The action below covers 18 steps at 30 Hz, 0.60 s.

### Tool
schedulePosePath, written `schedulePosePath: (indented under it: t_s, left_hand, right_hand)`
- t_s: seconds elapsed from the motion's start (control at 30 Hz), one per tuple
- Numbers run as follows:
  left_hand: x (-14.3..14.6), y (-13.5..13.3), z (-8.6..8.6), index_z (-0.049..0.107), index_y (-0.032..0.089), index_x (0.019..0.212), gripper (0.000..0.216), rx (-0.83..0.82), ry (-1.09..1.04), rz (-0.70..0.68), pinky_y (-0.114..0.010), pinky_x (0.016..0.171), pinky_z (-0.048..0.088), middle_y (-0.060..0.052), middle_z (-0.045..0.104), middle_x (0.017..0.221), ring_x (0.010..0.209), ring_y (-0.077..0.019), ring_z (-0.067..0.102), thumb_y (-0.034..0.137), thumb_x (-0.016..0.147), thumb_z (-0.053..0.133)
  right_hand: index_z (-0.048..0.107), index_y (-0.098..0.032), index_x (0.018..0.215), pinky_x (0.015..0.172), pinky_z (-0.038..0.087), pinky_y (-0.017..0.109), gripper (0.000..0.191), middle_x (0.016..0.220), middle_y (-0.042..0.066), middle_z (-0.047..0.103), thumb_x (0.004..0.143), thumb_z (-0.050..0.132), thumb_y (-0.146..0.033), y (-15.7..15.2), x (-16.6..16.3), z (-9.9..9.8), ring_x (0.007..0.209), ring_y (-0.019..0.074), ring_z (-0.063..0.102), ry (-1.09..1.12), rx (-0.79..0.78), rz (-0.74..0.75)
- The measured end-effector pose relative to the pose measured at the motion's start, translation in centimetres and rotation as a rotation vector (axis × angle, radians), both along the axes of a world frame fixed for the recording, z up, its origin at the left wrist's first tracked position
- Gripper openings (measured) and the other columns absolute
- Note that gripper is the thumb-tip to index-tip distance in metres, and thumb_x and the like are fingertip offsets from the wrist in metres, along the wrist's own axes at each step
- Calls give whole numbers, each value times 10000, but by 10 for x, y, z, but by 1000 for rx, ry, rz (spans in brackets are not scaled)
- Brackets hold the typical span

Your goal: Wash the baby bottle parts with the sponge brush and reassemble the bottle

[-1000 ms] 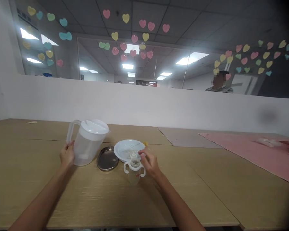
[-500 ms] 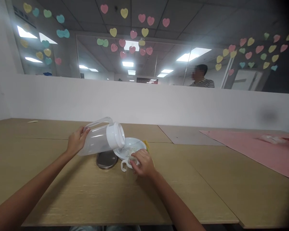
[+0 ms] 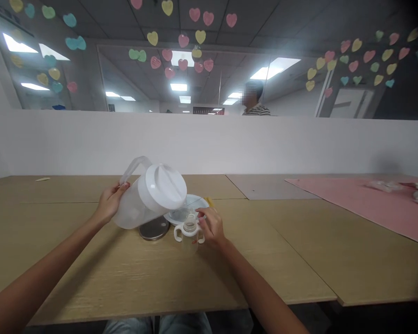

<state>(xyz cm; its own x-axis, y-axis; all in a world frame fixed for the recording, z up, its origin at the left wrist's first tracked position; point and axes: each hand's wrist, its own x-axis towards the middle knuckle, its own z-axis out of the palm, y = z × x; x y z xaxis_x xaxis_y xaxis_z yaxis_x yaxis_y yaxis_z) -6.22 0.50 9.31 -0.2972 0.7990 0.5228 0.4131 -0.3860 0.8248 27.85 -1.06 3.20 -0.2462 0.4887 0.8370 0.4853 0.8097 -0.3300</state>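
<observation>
My left hand (image 3: 110,203) grips the handle of a translucent plastic pitcher (image 3: 131,206). The pitcher is tilted to the right, and its white lid (image 3: 167,186) faces me. Below and right of the lid stands a small clear baby bottle (image 3: 190,241) with two white handles and an uncovered mouth. Just right of that mouth is my right hand (image 3: 212,227), its thumb and index finger apart. Behind the bottle lies a white bowl (image 3: 198,202) with a small clear piece in it, close to my fingertips. A round dark metal lid (image 3: 153,229) lies under the pitcher.
Something yellow (image 3: 209,202) shows at the bowl's right edge. On the right, a pink mat (image 3: 351,199) carries a plastic-wrapped item (image 3: 385,186). A white low wall (image 3: 230,144) borders the table's back, with glass above. A person (image 3: 256,99) is beyond the glass.
My left hand has turned the pitcher so its lid faces me more. My right hand has moved off the bottle's top, leaving its mouth visible. The person behind the glass has shifted left.
</observation>
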Motion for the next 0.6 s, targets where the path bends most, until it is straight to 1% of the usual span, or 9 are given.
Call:
schedulePosePath:
  t_s: [0.1,0.2,0.3,0.37,0.43,0.53,0.57,0.6]
  left_hand:
    - [10,-7,14,640,148,851,492,15,112,-15,-233,562,420,-20,658,761,681,-178,578,609,727,518]
    - [17,-13,23,647,161,905,458,13,255,5,-239,613,424,-23,684,840,751,-192,594,565,767,482]
    - [18,-16,26,652,175,954,455,4,357,46,-243,635,415,-16,691,871,768,-195,592,551,783,461]
    - [15,-16,25,655,176,961,460,13,378,75,-243,641,412,-16,688,867,770,-194,587,552,782,459]
    - [10,-12,20,655,158,951,468,34,333,96,-244,649,417,-30,682,863,776,-193,583,548,777,461]
    - [-2,-3,0,637,116,916,473,65,116,142,-246,643,431,-61,666,848,758,-189,583,530,757,473]
    - [-7,0,-9,628,110,896,465,74,23,194,-245,630,432,-61,656,821,735,-183,580,524,748,477]
    - [-12,2,-20,621,113,870,449,83,-63,280,-243,620,431,-52,644,788,707,-173,572,518,741,480]
  right_hand:
    - [628,-177,945,774,422,339,364,809,52,645,885,340,-392,3,2,0,797,191,574,57,-26,-47]
    - [636,-181,900,772,422,336,363,829,53,664,889,338,-388,5,3,0,791,190,578,64,-29,-60]
    - [640,-187,884,782,425,341,359,830,53,673,890,343,-388,5,2,1,792,194,586,61,-40,-71]
    - [643,-189,884,787,431,345,349,834,54,675,888,353,-382,4,2,1,797,196,591,49,-49,-74]
    - [645,-189,880,789,438,346,335,828,54,676,885,364,-370,3,2,2,797,196,597,38,-48,-76]
    - [647,-194,860,782,445,348,316,819,53,675,883,376,-356,6,4,2,782,195,601,43,-32,-96]
    - [646,-196,861,774,448,348,310,818,53,674,883,380,-356,7,5,2,778,196,602,44,-27,-98]
    - [644,-198,859,770,450,350,307,806,52,673,884,381,-355,9,6,2,764,194,600,54,-18,-101]
